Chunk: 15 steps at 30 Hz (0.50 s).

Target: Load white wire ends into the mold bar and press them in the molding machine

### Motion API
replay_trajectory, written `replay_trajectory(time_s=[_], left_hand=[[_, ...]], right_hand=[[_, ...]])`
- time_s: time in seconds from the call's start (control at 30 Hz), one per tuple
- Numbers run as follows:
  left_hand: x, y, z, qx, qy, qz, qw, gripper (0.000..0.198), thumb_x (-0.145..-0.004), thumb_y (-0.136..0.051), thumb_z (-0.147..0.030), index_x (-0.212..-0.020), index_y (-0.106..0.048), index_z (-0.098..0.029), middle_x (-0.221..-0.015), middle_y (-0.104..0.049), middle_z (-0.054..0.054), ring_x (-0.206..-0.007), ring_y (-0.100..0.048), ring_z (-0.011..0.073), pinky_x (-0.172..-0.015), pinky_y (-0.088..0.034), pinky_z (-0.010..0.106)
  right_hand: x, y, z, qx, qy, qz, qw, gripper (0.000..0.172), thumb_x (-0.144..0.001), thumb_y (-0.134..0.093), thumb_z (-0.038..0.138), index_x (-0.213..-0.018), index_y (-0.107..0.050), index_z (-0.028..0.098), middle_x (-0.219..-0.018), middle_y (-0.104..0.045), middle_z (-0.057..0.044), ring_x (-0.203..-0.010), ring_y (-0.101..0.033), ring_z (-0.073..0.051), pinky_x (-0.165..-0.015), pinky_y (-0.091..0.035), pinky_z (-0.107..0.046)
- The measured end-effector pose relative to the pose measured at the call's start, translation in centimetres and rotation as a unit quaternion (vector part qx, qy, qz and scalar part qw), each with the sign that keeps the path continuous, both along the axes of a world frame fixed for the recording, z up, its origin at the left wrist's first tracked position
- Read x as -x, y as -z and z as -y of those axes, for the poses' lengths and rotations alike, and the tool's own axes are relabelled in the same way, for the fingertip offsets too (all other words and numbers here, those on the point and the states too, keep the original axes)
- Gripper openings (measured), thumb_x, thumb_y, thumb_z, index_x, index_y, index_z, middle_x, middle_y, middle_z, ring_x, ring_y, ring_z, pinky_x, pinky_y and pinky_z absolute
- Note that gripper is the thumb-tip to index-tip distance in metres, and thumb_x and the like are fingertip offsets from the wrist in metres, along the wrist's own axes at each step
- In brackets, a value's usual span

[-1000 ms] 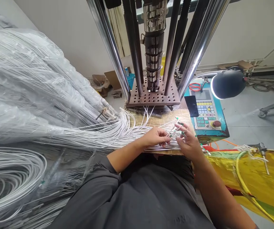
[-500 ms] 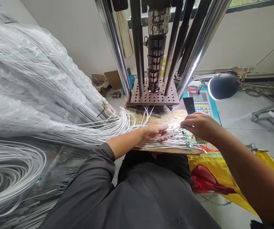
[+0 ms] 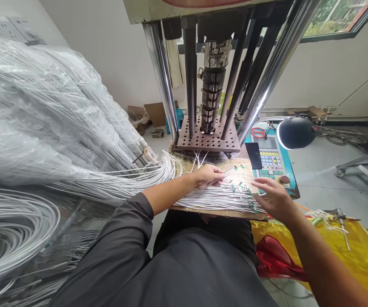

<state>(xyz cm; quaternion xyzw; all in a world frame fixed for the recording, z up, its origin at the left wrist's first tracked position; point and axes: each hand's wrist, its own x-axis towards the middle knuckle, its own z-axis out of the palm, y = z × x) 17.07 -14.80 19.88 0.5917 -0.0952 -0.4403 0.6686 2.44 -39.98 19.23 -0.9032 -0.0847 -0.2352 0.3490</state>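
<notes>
White cables (image 3: 206,199) with small green-marked ends lie side by side across a brown board (image 3: 209,209) in front of me. My left hand (image 3: 210,175) is closed round a few of these cables above the rest, their green tips (image 3: 236,168) pointing to the upper right. To the right of the cable ends, my right hand (image 3: 272,196) hovers by the board's edge, its fingers apart and nothing visible in them. Behind the hands stands a press with a perforated metal plate (image 3: 188,143).
Plastic-wrapped cable bundles (image 3: 52,115) fill the left, above a coil of cable (image 3: 20,238). A lamp (image 3: 297,132) and a teal control panel (image 3: 286,157) stand at the right. Yellow sheeting (image 3: 360,251) and a red bag (image 3: 276,258) lie lower right.
My right hand has moved right and down, away from the cable ends, and its fingers have spread. My left hand still holds cables, shifted slightly. The view has tilted up, showing more of the press.
</notes>
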Motion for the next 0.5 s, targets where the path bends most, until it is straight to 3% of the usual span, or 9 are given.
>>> replay_trajectory(time_s=[0.1,0.17,0.23,0.27,0.33,0.43,0.5], left_hand=[[0.4,-0.4,-0.4,0.026,0.018,-0.021,0.999,0.029,-0.074,-0.087,-0.025,-0.080,-0.064,-0.009,-0.066,-0.065,0.002,-0.052,-0.062,0.0085,-0.054,-0.048,0.021],[0.8,-0.5,-0.5,0.024,0.028,-0.006,0.999,0.029,-0.073,-0.088,-0.027,-0.080,-0.066,-0.009,-0.067,-0.066,0.003,-0.052,-0.062,0.0092,-0.052,-0.048,0.021],[1.4,-0.2,-0.4,0.018,0.032,0.012,0.999,0.029,-0.073,-0.088,-0.028,-0.079,-0.068,-0.008,-0.068,-0.067,0.003,-0.053,-0.063,0.0098,-0.054,-0.048,0.022],[1.7,0.1,-0.3,0.017,0.034,0.016,0.999,0.029,-0.072,-0.088,-0.029,-0.079,-0.069,-0.009,-0.067,-0.067,0.002,-0.053,-0.063,0.0099,-0.055,-0.049,0.023],[2.1,0.7,0.0,0.023,0.037,0.021,0.999,0.029,-0.071,-0.088,-0.031,-0.076,-0.070,-0.009,-0.061,-0.065,0.001,-0.052,-0.060,0.0092,-0.057,-0.049,0.024],[2.5,1.4,0.4,0.041,0.033,-0.007,0.999,0.032,-0.066,-0.091,-0.033,-0.074,-0.072,-0.009,-0.061,-0.066,0.002,-0.053,-0.059,0.0095,-0.060,-0.049,0.025],[2.5,1.6,0.5,0.046,0.004,-0.046,0.998,0.033,-0.062,-0.093,-0.032,-0.078,-0.074,-0.010,-0.068,-0.070,0.004,-0.062,-0.065,0.0118,-0.068,-0.052,0.027]], right_hand=[[-1.4,0.9,-1.5,-0.214,0.062,-0.043,0.974,0.050,-0.088,-0.070,0.046,-0.135,-0.065,0.029,-0.143,-0.061,-0.012,-0.128,-0.062,-0.031,-0.102,-0.054,-0.049],[-2.7,0.6,-3.1,-0.380,0.064,-0.099,0.917,0.057,-0.090,-0.066,0.053,-0.141,-0.058,0.030,-0.148,-0.057,-0.012,-0.125,-0.064,-0.030,-0.096,-0.059,-0.047],[-4.0,0.1,-4.9,-0.473,0.036,-0.139,0.869,0.059,-0.088,-0.068,0.056,-0.140,-0.058,0.030,-0.144,-0.061,-0.011,-0.120,-0.067,-0.030,-0.089,-0.062,-0.043],[-4.5,-0.1,-5.7,-0.489,0.023,-0.145,0.860,0.058,-0.086,-0.072,0.055,-0.136,-0.062,0.028,-0.139,-0.064,-0.011,-0.117,-0.069,-0.029,-0.086,-0.063,-0.040],[-5.1,-0.5,-7.0,-0.476,0.013,-0.142,0.868,0.049,-0.081,-0.078,0.050,-0.122,-0.071,0.024,-0.127,-0.071,-0.011,-0.108,-0.073,-0.028,-0.081,-0.063,-0.037],[-5.0,-0.5,-8.1,-0.426,0.050,-0.115,0.896,0.038,-0.075,-0.084,0.046,-0.100,-0.079,0.019,-0.108,-0.077,-0.011,-0.093,-0.076,-0.027,-0.075,-0.063,-0.035],[-4.7,-0.2,-8.3,-0.418,0.080,-0.102,0.899,0.037,-0.073,-0.086,0.046,-0.097,-0.080,0.018,-0.097,-0.079,-0.010,-0.087,-0.077,-0.026,-0.074,-0.064,-0.036]])
